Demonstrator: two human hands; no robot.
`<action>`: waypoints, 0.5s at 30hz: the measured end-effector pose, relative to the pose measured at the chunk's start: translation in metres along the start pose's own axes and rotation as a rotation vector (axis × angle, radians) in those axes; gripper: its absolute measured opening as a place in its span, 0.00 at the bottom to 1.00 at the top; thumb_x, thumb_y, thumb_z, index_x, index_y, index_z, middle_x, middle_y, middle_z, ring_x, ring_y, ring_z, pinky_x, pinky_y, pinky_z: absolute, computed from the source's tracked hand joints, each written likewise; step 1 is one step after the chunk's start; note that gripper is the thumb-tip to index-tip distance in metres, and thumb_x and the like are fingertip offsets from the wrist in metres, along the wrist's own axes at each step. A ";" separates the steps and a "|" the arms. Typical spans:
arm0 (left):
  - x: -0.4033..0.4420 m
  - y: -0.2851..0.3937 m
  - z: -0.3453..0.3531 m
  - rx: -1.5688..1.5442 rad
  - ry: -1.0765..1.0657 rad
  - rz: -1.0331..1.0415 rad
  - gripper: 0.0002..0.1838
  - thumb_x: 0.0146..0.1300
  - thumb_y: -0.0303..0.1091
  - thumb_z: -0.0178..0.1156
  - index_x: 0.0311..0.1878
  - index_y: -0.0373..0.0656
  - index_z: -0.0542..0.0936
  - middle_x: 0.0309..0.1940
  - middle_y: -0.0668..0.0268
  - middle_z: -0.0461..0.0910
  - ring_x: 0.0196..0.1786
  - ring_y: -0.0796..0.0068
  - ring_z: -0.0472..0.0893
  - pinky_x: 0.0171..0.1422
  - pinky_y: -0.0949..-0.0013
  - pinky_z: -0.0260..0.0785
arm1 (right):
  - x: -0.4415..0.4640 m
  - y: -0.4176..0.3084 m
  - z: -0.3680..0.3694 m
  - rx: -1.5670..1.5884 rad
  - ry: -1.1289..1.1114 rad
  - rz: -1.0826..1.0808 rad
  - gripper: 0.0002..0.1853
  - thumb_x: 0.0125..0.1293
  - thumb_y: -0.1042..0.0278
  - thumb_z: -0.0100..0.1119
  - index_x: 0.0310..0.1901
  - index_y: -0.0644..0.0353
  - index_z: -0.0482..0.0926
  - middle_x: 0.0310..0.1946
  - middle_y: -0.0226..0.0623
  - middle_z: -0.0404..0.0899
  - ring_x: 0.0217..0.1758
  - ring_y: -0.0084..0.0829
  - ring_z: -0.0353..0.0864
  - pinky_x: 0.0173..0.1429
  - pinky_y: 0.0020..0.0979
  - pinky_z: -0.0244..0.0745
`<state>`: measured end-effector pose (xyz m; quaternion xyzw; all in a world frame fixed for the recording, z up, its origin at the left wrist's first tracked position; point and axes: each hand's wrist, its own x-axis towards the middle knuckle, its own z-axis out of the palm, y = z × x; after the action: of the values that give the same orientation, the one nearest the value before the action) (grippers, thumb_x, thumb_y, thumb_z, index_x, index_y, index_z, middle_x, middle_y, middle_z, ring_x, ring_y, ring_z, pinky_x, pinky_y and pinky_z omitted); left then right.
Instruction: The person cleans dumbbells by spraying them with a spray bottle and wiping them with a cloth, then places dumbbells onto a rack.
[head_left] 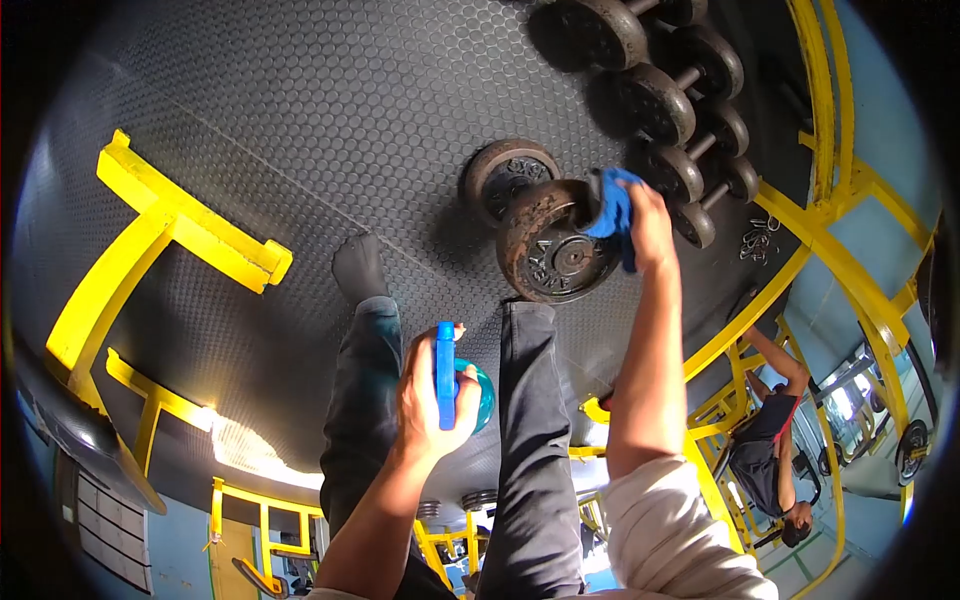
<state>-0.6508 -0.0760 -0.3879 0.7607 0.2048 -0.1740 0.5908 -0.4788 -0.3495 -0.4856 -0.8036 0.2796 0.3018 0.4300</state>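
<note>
Studded black rubber flooring (300, 110) spreads under a rusty plate-loaded dumbbell (525, 255). From the head view, I see the right hand (650, 230) gripping a blue cloth (617, 208) against the dumbbell's rim. Short of the dumbbell, the left hand (420, 412) curls round a blue-topped spray bottle (446, 375); more dumbbells (656, 104) line up to the dumbbell's right.

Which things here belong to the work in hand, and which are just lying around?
In use:
blue cloth, right hand
spray bottle, left hand
nearest dumbbell, by the cloth

Apparently uninvolved:
row of other dumbbells
yellow frame at picture left
small metal pieces
</note>
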 end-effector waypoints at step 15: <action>-0.001 -0.031 -0.016 -0.176 0.074 -0.066 0.25 0.60 0.27 0.55 0.61 0.30 0.69 0.55 0.54 0.76 0.55 0.64 0.76 0.59 0.66 0.67 | -0.124 0.034 0.189 -1.539 -0.660 -0.613 0.13 0.65 0.61 0.53 0.43 0.48 0.88 0.46 0.30 0.86 0.53 0.35 0.82 0.57 0.44 0.71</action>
<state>-0.6670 -0.0537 -0.4093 0.7046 0.2657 -0.1466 0.6414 -0.6310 -0.1797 -0.4975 -0.7813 -0.3660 0.4938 -0.1082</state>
